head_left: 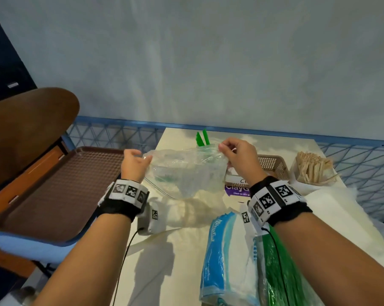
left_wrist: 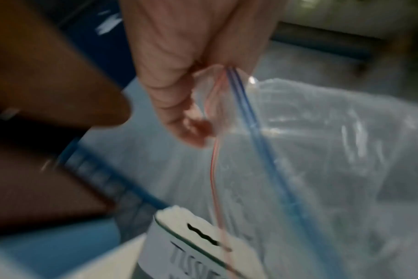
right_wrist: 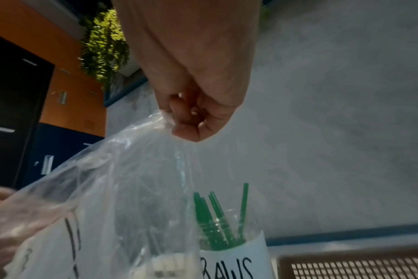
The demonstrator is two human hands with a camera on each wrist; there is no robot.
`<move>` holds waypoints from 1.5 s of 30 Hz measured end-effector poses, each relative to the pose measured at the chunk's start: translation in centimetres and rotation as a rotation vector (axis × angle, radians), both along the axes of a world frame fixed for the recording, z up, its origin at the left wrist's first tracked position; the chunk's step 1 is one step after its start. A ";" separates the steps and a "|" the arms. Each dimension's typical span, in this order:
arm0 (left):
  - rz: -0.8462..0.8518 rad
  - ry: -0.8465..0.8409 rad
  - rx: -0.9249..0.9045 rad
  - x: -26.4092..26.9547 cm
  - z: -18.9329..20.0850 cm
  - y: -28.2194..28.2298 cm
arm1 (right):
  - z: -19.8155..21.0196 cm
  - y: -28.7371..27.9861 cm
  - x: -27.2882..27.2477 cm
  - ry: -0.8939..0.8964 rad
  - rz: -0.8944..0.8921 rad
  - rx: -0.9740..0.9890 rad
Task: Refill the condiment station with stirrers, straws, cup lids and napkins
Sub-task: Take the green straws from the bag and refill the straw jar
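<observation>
one clear zip bag [head_left: 186, 171] held up at frame centre above the pale table [head_left: 182, 257], stretched between two hands. left hand [head_left: 134, 165] pinched on its left corner by the red and blue zip strips [left_wrist: 229, 105]; right hand [head_left: 239, 157] pinched on its right top edge. behind, one labelled cup [right_wrist: 234, 251] with about five green straws [head_left: 201, 139]. at right, one brown basket [head_left: 272, 165] and one tub of wooden stirrers [head_left: 312, 170], near the table's right edge. at lower centre, two packs: blue napkin pack [head_left: 222, 257], green straw pack [head_left: 281, 274]. at left, one brown tray [head_left: 54, 193], off the table edge. open tabletop at lower centre-left.
</observation>
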State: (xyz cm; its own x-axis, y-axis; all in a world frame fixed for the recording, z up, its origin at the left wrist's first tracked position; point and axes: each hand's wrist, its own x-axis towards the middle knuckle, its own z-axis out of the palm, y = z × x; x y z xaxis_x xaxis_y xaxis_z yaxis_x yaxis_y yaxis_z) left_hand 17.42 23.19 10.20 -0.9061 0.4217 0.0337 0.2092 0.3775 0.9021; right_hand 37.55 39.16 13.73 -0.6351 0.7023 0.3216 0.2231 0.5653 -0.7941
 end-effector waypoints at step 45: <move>-0.563 0.456 0.243 5.4 3.3 3.0 | -3.6 -2.0 0.8 -0.464 0.288 0.073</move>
State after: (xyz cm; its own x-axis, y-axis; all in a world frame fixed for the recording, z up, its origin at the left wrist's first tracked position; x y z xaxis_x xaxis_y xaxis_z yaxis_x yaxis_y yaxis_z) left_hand 22.78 26.19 13.45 -0.4306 0.7490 0.5035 0.6829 -0.0943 0.7244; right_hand 38.39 37.19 10.18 -0.8851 0.4653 0.0036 0.3681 0.7050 -0.6062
